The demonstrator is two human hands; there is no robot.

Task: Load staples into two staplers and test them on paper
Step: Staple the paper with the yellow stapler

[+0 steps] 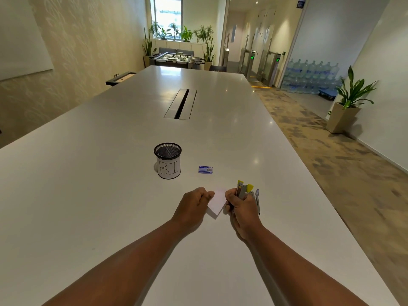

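Observation:
My right hand grips a yellow and grey stapler, held upright over the white table. My left hand pinches a small white sheet of paper that lies between the two hands. A second stapler, blue-grey, lies on the table just right of my right hand. A small blue staple box sits on the table beyond the hands.
A black mesh pen cup with a white label reading "BI" stands to the left of the staple box. A cable slot is set into the table's middle. The table's right edge borders a carpeted walkway.

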